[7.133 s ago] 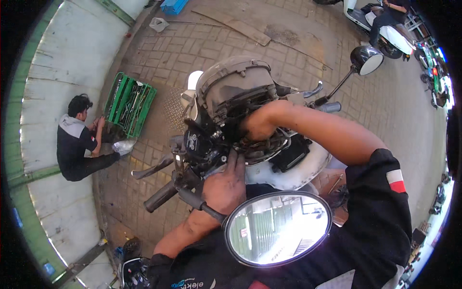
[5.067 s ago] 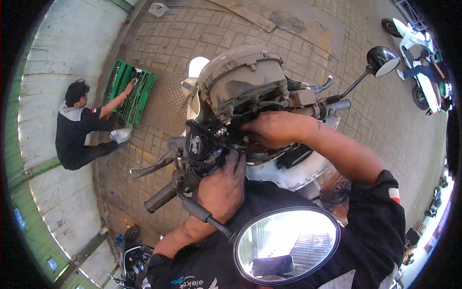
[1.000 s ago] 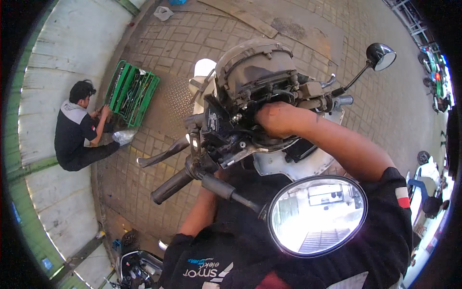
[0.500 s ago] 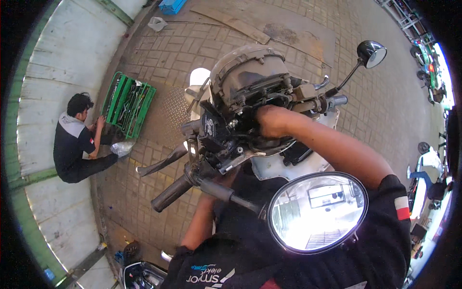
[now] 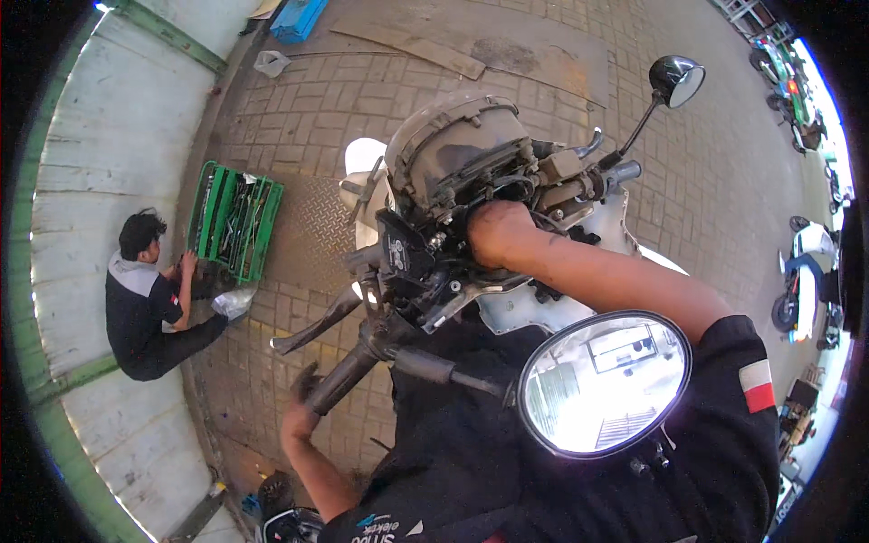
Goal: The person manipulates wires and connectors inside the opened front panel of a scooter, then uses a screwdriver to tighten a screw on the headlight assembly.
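Observation:
My right hand (image 5: 500, 235) reaches into the opened front of a motor scooter, just behind the headlight housing (image 5: 453, 149). Its fingers are hidden among dark wiring and parts. Beside the end of the black left handlebar grip (image 5: 344, 380) is my left hand (image 5: 300, 412). Dark-looking fingers stretch out past the grip, apart from one another, and the grip partly covers the hand. The brake lever (image 5: 317, 321) lies beyond that grip. A black box-like part (image 5: 398, 249) sits between the handlebar and the headlight housing.
Close to my chest is a round mirror (image 5: 605, 385); another mirror (image 5: 677, 81) stands up at far right. A co-worker (image 5: 136, 303) crouches at left by a green toolbox (image 5: 262, 231) full of tools. A metal wall (image 5: 113, 244) runs along the left. Parked scooters (image 5: 801, 271) line the right.
My left hand has come out from under the handlebar and moved left to the grip's end. My right hand stays inside the scooter's front. The whole view has shifted slightly.

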Demonstrator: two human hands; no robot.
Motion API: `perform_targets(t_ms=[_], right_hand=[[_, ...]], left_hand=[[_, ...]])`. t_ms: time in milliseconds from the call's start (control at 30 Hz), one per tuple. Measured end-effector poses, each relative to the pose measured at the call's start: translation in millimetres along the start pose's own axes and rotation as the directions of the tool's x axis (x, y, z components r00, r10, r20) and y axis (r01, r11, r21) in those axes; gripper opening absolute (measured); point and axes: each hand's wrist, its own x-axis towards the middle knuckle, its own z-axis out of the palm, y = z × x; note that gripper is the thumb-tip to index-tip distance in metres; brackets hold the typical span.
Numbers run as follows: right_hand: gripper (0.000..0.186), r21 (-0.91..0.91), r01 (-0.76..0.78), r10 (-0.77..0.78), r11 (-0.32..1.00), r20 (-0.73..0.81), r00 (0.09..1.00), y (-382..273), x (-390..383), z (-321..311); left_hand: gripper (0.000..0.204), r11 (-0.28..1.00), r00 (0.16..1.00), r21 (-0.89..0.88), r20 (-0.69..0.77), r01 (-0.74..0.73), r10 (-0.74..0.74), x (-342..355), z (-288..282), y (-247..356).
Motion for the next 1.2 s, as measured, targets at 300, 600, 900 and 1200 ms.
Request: perform_targets(t_ms=[300,600,900,1200], right_hand=[[0.024,-0.074,-0.058,0.056,0.996,-0.028,0.998,-7.2,-0.8,-8.1],[0.020,0.038,-0.140,0.144,0.989,-0.134,0.981,-11.2,-15.9,-8.2],[0.019,0.147,-0.229,0.251,0.962,-0.149,0.956,-4.1,-10.4,2.2],[0.027,0.392,-0.210,0.323,0.895,-0.248,0.913,5.8,-22.2,12.1]], left_hand=[[0.056,0.819,1.000,0.573,0.021,0.005,-0.021,59.2,-77.0,139.9],[0.052,0.820,0.996,0.564,0.056,-0.094,0.075,108.8,-94.8,163.4],[0.051,0.817,0.987,0.565,0.157,-0.116,0.031,136.4,-85.8,179.0],[0.034,0.638,0.704,0.298,0.312,-0.710,0.638,139.7,-39.4,295.5]])
